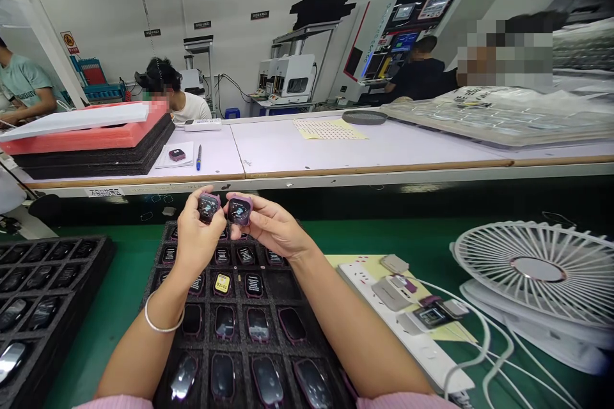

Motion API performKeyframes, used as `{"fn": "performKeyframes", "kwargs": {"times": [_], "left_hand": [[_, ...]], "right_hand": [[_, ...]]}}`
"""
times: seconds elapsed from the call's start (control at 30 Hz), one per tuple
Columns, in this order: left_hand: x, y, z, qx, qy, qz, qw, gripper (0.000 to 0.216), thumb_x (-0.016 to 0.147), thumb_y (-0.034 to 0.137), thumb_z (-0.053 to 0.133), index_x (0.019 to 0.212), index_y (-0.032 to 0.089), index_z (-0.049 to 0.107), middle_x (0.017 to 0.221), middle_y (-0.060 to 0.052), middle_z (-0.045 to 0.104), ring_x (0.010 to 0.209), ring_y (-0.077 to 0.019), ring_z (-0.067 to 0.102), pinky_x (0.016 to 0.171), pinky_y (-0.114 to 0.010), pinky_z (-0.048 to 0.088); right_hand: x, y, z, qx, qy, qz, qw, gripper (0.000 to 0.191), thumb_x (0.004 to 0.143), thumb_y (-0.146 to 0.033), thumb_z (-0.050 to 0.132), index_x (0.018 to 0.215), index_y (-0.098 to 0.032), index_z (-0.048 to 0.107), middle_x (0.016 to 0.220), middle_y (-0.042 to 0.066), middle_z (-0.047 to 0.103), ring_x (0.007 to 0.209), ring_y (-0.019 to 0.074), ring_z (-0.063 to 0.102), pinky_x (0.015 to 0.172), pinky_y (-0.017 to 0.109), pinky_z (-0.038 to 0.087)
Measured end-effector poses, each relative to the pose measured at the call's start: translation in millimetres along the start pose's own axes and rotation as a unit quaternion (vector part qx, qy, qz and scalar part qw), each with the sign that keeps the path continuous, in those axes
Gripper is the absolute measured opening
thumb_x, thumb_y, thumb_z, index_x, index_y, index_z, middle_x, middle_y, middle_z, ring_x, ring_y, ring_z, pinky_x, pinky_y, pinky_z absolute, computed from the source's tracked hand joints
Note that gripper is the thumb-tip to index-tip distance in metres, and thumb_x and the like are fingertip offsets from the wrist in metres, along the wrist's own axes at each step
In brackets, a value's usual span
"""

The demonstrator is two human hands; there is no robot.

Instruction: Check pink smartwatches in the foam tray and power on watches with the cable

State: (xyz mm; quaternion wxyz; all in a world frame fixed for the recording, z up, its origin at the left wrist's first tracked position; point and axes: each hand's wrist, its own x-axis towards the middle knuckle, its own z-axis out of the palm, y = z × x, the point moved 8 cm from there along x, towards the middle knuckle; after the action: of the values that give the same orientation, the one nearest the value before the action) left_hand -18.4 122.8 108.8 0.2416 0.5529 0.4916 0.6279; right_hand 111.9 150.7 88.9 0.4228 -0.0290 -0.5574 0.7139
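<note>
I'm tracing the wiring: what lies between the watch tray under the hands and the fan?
In the head view, a white power strip with small devices on it, a yellow sheet and white cables.

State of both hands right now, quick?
Left hand: closed, holding a watch, screen lit.
Right hand: closed, holding a second watch, screen also lit.
</note>
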Motion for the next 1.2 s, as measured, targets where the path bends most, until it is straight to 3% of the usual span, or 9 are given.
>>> {"fn": "performKeyframes", "kwargs": {"times": [0.23,1.2], "left_hand": [[0.1,-1.7,0.1,-0.034,0.007,-0.009,0.999,0.047,0.073,0.024,0.066,0.119,0.014,0.059,0.095,-0.004,0.066,0.081,-0.0137,0.063,0.076,-0.026,0.050],[-0.7,0.8,1.5,-0.014,-0.003,-0.005,1.000,0.045,0.074,0.025,0.067,0.117,0.016,0.061,0.092,-0.003,0.066,0.075,-0.0129,0.061,0.070,-0.024,0.049]], "right_hand": [[0.4,2.5,-2.5,0.001,0.021,0.017,1.000,0.048,0.083,-0.036,0.075,0.126,-0.018,0.062,0.110,0.008,0.070,0.075,0.0158,0.069,0.077,0.035,0.055],[0.4,2.3,-3.1,0.000,0.029,0.019,0.999,0.043,0.083,-0.036,0.074,0.123,-0.020,0.064,0.106,0.007,0.068,0.070,0.0138,0.063,0.073,0.033,0.053]]}}
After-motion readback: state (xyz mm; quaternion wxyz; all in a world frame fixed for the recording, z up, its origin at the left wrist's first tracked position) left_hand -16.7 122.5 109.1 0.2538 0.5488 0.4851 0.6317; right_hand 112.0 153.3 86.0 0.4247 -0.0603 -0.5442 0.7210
